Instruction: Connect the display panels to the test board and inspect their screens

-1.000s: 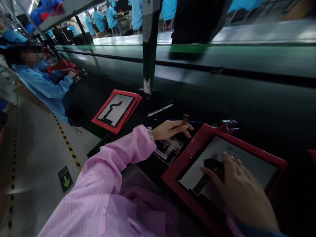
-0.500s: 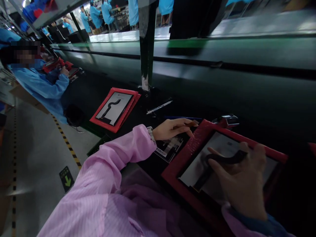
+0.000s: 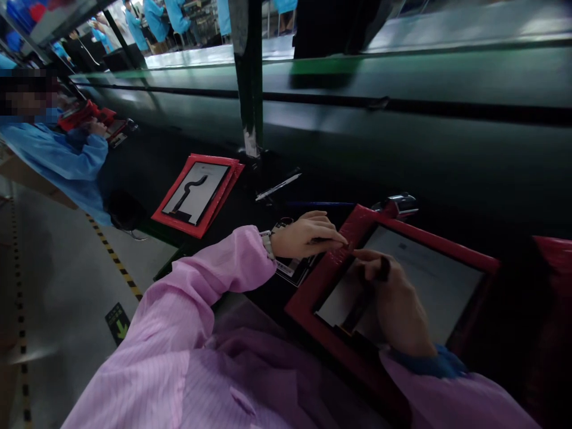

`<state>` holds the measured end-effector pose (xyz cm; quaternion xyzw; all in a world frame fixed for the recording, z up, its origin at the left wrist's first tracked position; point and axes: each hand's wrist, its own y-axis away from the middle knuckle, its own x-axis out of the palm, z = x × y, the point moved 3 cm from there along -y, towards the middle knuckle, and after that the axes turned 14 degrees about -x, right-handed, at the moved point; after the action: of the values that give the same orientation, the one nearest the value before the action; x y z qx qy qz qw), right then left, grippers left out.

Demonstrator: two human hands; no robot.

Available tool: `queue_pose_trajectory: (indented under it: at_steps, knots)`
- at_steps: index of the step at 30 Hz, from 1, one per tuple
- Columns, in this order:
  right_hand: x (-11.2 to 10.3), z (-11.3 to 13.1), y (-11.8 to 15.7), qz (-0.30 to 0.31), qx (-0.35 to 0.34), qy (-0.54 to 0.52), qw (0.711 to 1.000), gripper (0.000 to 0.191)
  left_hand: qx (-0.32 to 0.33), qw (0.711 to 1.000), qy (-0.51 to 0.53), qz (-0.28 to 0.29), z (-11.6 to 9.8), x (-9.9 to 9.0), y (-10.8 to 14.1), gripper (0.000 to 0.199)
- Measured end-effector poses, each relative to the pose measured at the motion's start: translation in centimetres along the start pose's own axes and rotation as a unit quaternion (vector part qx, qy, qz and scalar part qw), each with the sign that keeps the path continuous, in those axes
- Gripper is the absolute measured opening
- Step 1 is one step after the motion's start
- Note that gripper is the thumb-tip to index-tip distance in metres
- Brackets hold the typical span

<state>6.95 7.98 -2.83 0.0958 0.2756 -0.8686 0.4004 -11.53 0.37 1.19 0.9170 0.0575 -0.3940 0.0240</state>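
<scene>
A red frame-like wrap (image 3: 447,242) with a grey panel (image 3: 429,274) on it lies on the dark bench. A black flex strip (image 3: 357,307) runs up from the panel's lower edge. My right hand (image 3: 397,298) is over the panel, its fingers curled round the strip's upper end. At the red wrap's left edge is my left hand (image 3: 308,235), its fingers pressed together close to my right fingertips; what they pinch, if anything, is too small to name. A black card with a white label (image 3: 290,271) lies partly under my left hand.
Red-wrapped panels (image 3: 196,190) are stacked to the left. A pen (image 3: 279,186), a blue stick (image 3: 319,204) and a shiny metal object (image 3: 402,204) lie behind. A post (image 3: 250,89) rises by the belt. A person in blue (image 3: 58,143) works at far left.
My right hand has moved left towards my left hand, drawing the strip's upper end along. My left fingers have closed. The whole view has shifted slightly, showing more red material at right.
</scene>
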Motion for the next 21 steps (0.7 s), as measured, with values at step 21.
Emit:
queue_pose_trajectory:
  at_steps: [21]
  knots:
    - [-0.8,2.9,-2.1,0.009,-0.137,0.027,0.990,0.021,0.055,0.994,-0.097,-0.008,-1.8,-0.2,-0.7,0.028]
